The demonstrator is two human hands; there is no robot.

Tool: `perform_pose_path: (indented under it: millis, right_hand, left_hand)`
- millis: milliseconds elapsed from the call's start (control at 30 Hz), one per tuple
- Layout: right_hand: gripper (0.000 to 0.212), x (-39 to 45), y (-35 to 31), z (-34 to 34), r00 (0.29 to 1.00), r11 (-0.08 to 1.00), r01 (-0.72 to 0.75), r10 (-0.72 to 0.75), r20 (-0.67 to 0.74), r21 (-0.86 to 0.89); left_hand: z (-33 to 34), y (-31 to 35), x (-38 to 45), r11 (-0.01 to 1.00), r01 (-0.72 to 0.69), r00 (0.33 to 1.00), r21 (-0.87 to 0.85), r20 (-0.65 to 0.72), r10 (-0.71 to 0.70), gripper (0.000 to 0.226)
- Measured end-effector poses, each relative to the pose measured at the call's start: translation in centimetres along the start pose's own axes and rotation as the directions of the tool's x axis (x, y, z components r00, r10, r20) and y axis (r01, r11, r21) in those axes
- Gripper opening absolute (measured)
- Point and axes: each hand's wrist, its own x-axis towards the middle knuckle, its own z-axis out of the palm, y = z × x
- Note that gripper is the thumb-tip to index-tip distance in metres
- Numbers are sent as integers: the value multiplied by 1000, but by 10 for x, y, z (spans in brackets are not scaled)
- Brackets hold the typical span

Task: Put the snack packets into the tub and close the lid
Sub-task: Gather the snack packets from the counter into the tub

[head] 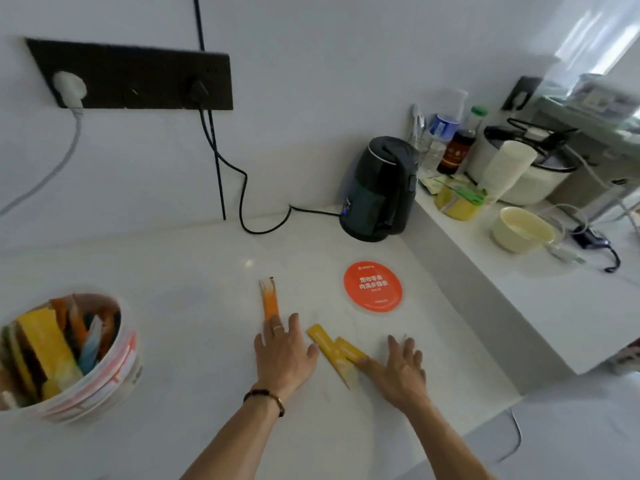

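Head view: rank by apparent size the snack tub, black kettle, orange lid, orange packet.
1. White plastic snack tub, though nearest the camera
2. Black electric kettle
3. Round orange lid
4. Slim orange packet

The round orange plastic lid (373, 286) lying flat on my white counter has white Chinese words printed across its middle. I can tell they are Chinese, but they are too blurry for me to read. The writing on everything else is too small or fuzzy.
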Motion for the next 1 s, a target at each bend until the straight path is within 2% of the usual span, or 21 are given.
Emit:
perform_pose_path:
  millis: [100, 167, 233, 300, 367, 433, 600, 667, 733, 800, 867, 967, 1000]
  right_hand:
    - [90, 9, -18, 12, 972, 967, 234, -233, 21, -101]
    - [86, 13, -29, 19, 930, 926, 368, -367, 23, -88]
    - [81, 15, -36, 23, 895, 895, 444, -445, -21, -35]
    - [77, 19, -36, 25, 888, 891, 451, -454, -75, -48]
    - [72, 26, -31, 25, 895, 905, 410, -423, -138, -117]
    - [58, 33, -29, 20, 905, 918, 377, -394, -161, -124]
    - [32, 47, -37, 12, 903, 904, 417, -424, -70, -92]
    - [28, 47, -39, 12, 903, 902, 421, -427, -50, -100]
    - [25, 46, -44, 14, 913, 912, 400, -406, -46, -93]
    - [23, 46, -55, 11, 939, 939, 343, -342, -17, 14]
    - [21, 41, -78, 1, 959, 931, 248, -275, 67, 268]
    - [7, 18, -133, -14, 927, 795, 211, -347, 141, 569]
    - [16, 9, -153, -17, 914, 737, 205, -379, 142, 645]
  left_hand:
    - [0, 4, 21, 988, 144, 989, -62, -30, -146, 87]
    - [-4, 5, 36, 979, 193, 978, -62, -74, -197, 102]
    - [-7, 8, 47, 983, 184, 976, 18, -125, -180, 110]
    - [-7, 13, 56, 980, 179, 978, 82, -125, -169, 110]
    - [-4, 18, 67, 980, 194, 977, 51, -94, -189, 98]
    - [-2, 21, 76, 985, 174, 983, -14, -49, -174, 73]
    - [-4, 25, 76, 993, 103, 994, -65, 29, -101, 20]
    - [-8, 21, 69, 991, 92, 996, -96, 29, -90, 11]
    - [-18, 13, 58, 980, 97, 995, -176, -12, -100, 11]
    - [-31, 3, 46, 954, 86, 991, -286, -74, -111, 15]
    - [-52, -9, 32, 917, 71, 980, -392, -142, -137, 19]
    - [-90, -35, 5, 859, 30, 934, -510, -291, -206, 21]
    - [-102, -41, -5, 844, 16, 905, -536, -351, -239, 29]
